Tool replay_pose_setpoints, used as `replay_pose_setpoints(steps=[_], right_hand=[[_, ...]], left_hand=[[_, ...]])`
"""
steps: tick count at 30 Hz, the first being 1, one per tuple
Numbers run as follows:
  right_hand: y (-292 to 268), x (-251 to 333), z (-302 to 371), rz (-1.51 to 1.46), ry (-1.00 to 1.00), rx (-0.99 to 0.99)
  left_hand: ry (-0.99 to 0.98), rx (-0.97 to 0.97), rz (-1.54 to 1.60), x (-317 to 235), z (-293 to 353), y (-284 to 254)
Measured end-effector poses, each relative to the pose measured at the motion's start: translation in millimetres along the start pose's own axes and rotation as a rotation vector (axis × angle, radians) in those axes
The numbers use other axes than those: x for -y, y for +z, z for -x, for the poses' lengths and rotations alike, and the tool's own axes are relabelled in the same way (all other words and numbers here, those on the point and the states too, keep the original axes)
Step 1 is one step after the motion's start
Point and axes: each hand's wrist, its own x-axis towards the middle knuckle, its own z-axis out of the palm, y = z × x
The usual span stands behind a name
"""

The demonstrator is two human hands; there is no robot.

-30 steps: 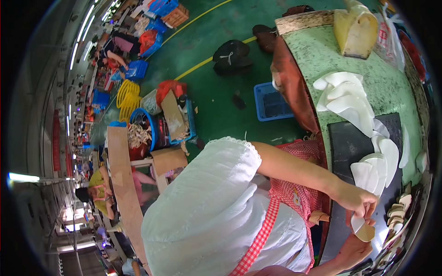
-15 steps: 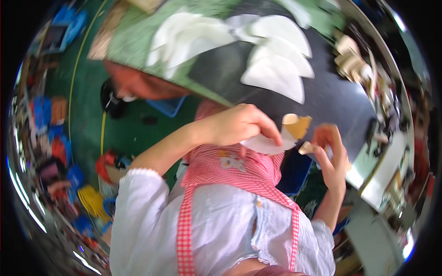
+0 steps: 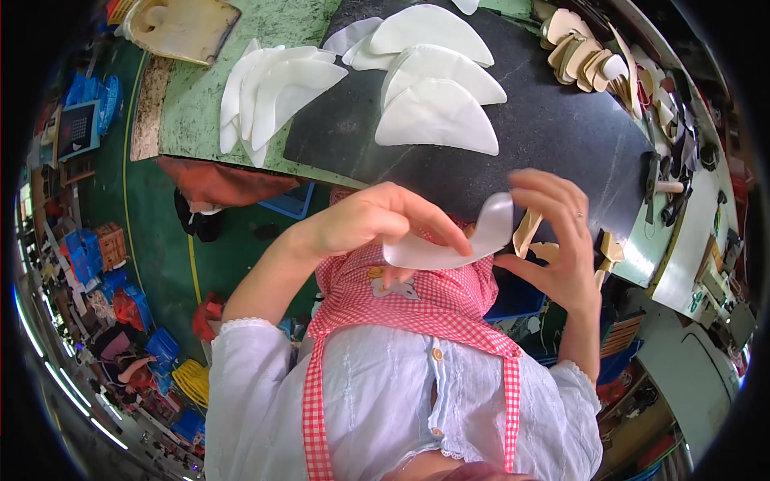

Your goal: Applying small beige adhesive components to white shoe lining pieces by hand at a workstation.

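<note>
A glossy white curved piece (image 3: 429,252) lies between the thumb and fingers of my left hand (image 3: 385,220), above my lap. Its right end bends upward and looks bare. My right hand (image 3: 561,236) is beside that end, with thumb and forefinger apart and the upper fingers slightly blurred. Several thin tan pieces (image 3: 526,231) show inside the right hand, and more tan ends stick out past its outer side. They seem to be held in the palm, which hides their middle.
Fan-shaped white pieces (image 3: 437,116) overlap on the black mat (image 3: 561,152). Curved white pieces (image 3: 269,92) are stacked on the green tabletop (image 3: 192,104). Tan pieces (image 3: 581,60) lie at the far right, near a hammer (image 3: 667,187). A worn beige block (image 3: 180,28) is at the far left.
A tan piece lying against the white piece's right end no longer shows there. My right thumb and forefinger have spread from a pinch. The table appears shifted up and left in view.
</note>
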Motion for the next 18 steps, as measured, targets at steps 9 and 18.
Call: replay_pose_setpoints(steps=[9,18], right_hand=[[39.1,-25.6,-32.9,-0.385,0.445,-0.030],[47.5,-52.8,-68.2,-0.349,0.367,-0.085]], left_hand=[[0.247,-0.215,0.117,-18.1,-11.6,-33.6],[0.258,-0.601,-0.420,-43.2,-15.8,-64.9]])
